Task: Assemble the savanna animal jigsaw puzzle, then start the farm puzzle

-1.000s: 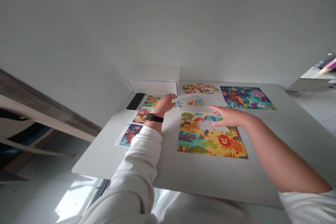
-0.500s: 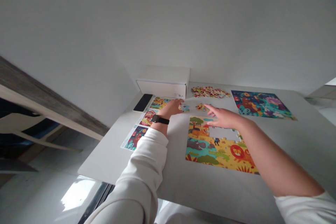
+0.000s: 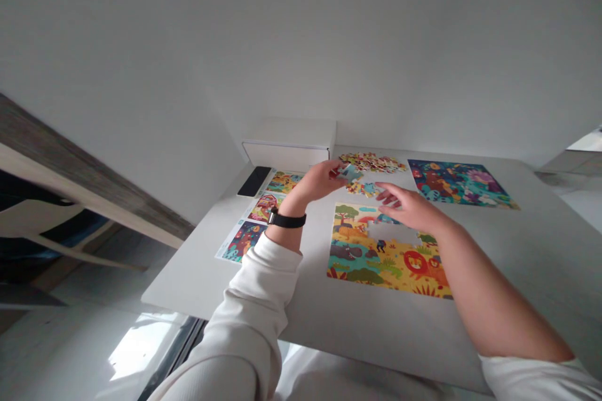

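My left hand (image 3: 320, 180), with a black watch on its wrist, is lifted off the table and pinches a light blue puzzle piece (image 3: 350, 171). My right hand (image 3: 405, 208) hovers open, fingers stretched, over the upper part of a savanna animal puzzle (image 3: 383, 258) that has a grey gap (image 3: 392, 233) in its middle. A few loose pieces (image 3: 364, 188) lie just beyond the puzzle, under the raised piece.
A finished blue jungle puzzle (image 3: 458, 183) lies at the far right, with a heap of loose pieces (image 3: 374, 161) beside it. A white box (image 3: 288, 145) stands against the wall. A black phone (image 3: 254, 180) and a strip of picture cards (image 3: 258, 213) lie at the left.
My left hand has picked the blue piece up from the table near the box and carried it right, toward my right hand. My right hand stayed over the puzzle's top.
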